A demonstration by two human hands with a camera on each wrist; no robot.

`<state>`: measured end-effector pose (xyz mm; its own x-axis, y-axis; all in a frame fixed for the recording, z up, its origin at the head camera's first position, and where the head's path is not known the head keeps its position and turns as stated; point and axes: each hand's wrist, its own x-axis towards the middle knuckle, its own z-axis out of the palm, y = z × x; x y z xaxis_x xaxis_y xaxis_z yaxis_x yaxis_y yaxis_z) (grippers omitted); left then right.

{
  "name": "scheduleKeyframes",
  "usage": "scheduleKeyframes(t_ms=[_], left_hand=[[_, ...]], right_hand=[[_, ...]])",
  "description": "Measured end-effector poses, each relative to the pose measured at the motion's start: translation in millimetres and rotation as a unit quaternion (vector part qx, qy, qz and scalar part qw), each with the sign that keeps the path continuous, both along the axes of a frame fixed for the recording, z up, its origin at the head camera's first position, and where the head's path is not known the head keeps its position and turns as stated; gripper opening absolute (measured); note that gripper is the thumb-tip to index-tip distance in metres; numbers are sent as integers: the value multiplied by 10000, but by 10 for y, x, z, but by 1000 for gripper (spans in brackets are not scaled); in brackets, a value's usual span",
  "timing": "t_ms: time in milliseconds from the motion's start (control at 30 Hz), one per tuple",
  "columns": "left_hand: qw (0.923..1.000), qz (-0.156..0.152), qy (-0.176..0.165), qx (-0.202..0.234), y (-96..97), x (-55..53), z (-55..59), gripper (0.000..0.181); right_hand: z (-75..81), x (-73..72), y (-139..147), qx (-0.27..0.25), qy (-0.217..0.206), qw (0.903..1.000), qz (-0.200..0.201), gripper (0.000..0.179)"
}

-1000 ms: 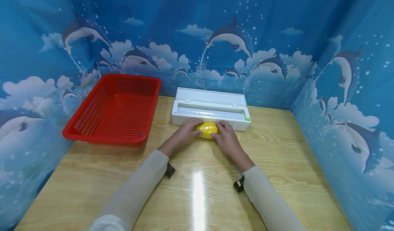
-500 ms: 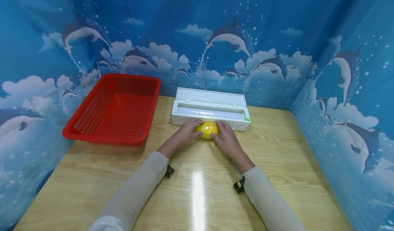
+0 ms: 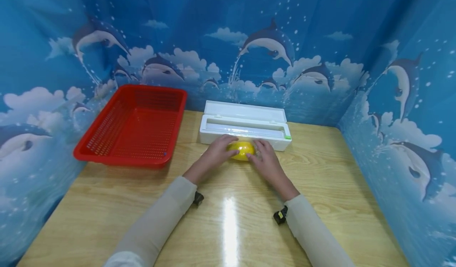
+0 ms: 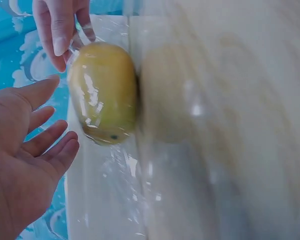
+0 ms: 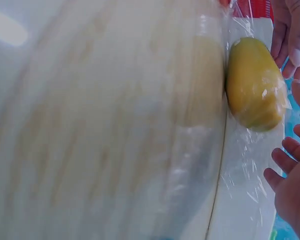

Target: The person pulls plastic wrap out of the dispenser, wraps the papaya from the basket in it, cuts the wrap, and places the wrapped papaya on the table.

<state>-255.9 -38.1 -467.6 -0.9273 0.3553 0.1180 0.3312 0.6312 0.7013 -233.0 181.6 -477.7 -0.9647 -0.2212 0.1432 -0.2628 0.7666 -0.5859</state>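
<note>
A yellow oval fruit, wrapped in clear plastic film, sits in front of the white film box. My left hand is at the fruit's left end, its thumb close to the front. In the left wrist view this hand's fingers are spread, beside the fruit rather than around it. At the other end is my right hand, with shiny film near its fingers in the head view. The right wrist view shows its fingers loosely spread, a gap away from the fruit.
A red plastic basket stands at the back left. The box's lid stands raised at the rear, and a green piece marks its right end. Blue dolphin-print curtains surround the wooden table.
Both hands were around the fruit earlier; now their fingers have loosened and the right hand has shifted slightly outward. The fruit stays in nearly the same place.
</note>
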Motion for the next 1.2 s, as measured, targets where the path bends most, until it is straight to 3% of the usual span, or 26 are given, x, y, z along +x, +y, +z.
scheduleKeyframes(t_ms=[233, 433, 567, 867, 1200], left_hand=[[9993, -277, 140, 185, 213, -18, 165, 46], [9990, -316, 262, 173, 412, -133, 198, 43], [9984, -438, 278, 224, 556, -209, 213, 40], [9958, -806, 434, 68, 873, -348, 250, 39], [9907, -1087, 813, -1, 1125, -480, 228, 38]], right_hand=[[139, -55, 268, -269, 257, 9988, -318, 65], [182, -192, 540, -355, 633, 9948, -718, 64], [139, -309, 715, -722, 827, 9889, -1002, 65], [-3, -517, 938, -1513, 520, 9788, -1276, 71], [-125, -548, 982, -2197, 223, 9683, -1166, 72]])
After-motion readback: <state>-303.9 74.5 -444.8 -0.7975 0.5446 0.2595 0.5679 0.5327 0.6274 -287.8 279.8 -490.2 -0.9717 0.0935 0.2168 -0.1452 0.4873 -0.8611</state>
